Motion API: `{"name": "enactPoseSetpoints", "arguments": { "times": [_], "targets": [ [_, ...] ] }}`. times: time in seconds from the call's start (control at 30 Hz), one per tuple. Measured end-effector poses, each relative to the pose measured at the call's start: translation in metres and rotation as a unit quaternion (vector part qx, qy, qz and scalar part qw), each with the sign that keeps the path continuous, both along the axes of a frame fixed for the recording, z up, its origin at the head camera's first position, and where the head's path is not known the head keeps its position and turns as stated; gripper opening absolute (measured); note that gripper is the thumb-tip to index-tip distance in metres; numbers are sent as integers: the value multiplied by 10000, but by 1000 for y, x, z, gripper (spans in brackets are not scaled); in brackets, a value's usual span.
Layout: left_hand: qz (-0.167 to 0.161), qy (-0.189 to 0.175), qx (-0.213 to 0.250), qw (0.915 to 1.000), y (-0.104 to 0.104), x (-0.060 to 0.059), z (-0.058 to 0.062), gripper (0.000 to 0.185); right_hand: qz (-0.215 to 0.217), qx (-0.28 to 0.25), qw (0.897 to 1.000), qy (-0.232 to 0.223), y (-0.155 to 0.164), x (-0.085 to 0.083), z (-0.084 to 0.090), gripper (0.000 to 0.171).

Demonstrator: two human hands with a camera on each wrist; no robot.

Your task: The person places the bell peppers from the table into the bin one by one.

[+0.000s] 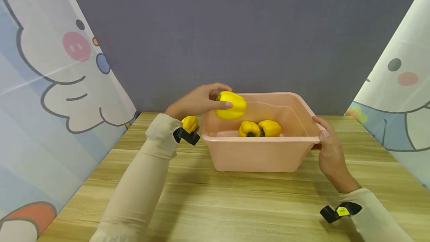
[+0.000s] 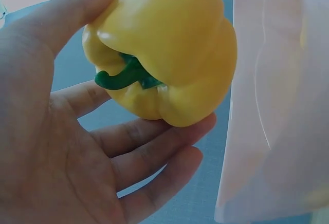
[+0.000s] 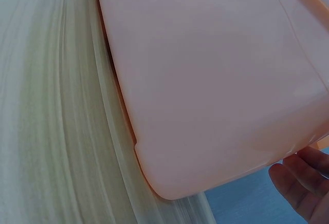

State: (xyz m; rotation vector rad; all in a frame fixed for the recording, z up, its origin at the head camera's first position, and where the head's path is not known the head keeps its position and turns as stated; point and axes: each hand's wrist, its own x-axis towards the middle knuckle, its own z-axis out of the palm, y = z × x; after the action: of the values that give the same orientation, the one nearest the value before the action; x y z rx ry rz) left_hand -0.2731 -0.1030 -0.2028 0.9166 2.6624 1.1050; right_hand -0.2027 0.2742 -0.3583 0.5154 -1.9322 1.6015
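My left hand (image 1: 201,101) grips a yellow bell pepper (image 1: 234,106) over the left rim of a pink plastic basin (image 1: 255,156). In the left wrist view, the thumb and fingers hold the pepper (image 2: 169,34) from two sides, its green stem facing the palm. Two more yellow peppers (image 1: 270,128) lie inside the basin. Another yellow pepper (image 1: 190,123) sits on the table left of the basin, partly hidden by the left wrist. My right hand (image 1: 330,156) holds the basin's right rim, thumb on top; its fingers (image 3: 293,183) show under the edge in the right wrist view.
The basin stands on a wood-grain table (image 1: 248,204) near its back edge. Behind rises a grey wall panel (image 1: 248,33). Cartoon-printed sheets (image 1: 60,96) flank the table on both sides. Each wrist wears a black strap-on camera (image 1: 186,136).
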Motion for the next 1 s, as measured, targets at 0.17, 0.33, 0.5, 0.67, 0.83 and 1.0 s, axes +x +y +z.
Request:
{"name": "enactPoseSetpoints", "arguments": {
  "times": [0.17, 0.33, 0.5, 0.67, 0.83, 1.0],
  "targets": [
    [-94, -148, 18, 9998, 4, -4, 3, 53, 71, -130, 9999, -13, 1, 0, 0, 45],
    [-109, -198, -60, 9997, 6, -7, 4, 53, 20, -94, 10000, 12, 0, 0, 1, 45],
    [3, 56, -397, 9992, 10, -9, 5, 55, -145, 57, 9999, 0, -1, 0, 2, 45],
    [239, 205, -820, 9961, 14, -10, 5, 58, -199, 115, 9997, -20, -1, 1, 1, 46],
    [347, 142, -975, 9945, 17, -11, 5, 59, -260, 199, 9995, -47, -1, 1, 1, 46],
    [413, 4, -951, 9946, 18, -13, 5, 60, -238, 195, 9995, -12, -1, 1, 1, 45]
  ]
}}
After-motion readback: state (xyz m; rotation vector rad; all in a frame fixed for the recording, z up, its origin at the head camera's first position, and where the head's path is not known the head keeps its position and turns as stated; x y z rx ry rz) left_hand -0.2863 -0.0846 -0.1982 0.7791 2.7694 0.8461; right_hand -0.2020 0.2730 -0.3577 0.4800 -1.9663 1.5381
